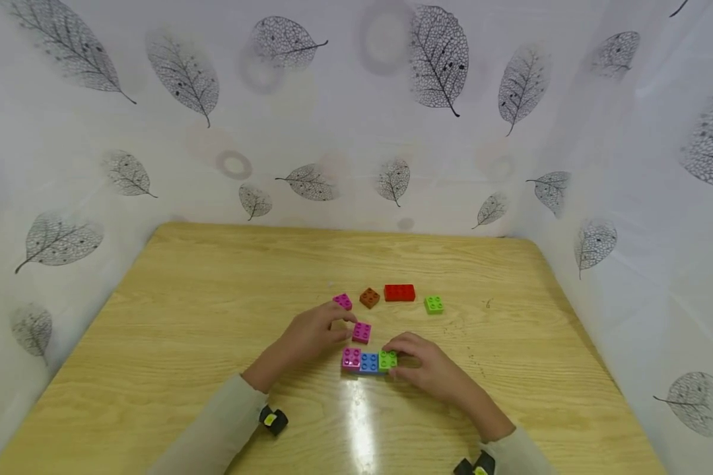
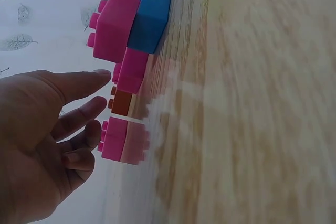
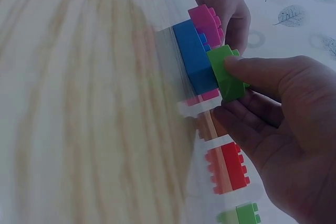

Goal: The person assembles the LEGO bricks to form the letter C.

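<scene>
A blue building block (image 1: 369,362) lies on the table with a pink block (image 1: 351,358) on its left end and a lime green block (image 1: 387,360) on its right end. My right hand (image 1: 430,369) pinches the green block between thumb and fingers, seen closely in the right wrist view (image 3: 283,114). Just behind the assembly sits a loose pink block (image 1: 361,332). My left hand (image 1: 315,333) hovers beside that loose block, thumb and fingers apart and holding nothing. In the left wrist view its fingertips (image 2: 102,77) come near the pink blocks.
Farther back on the wooden table (image 1: 214,284) lie another pink block (image 1: 342,301), a brown block (image 1: 370,297), a long red block (image 1: 399,292) and a second green block (image 1: 434,304). A white curtain (image 1: 344,119) with leaf prints surrounds the table's back and sides.
</scene>
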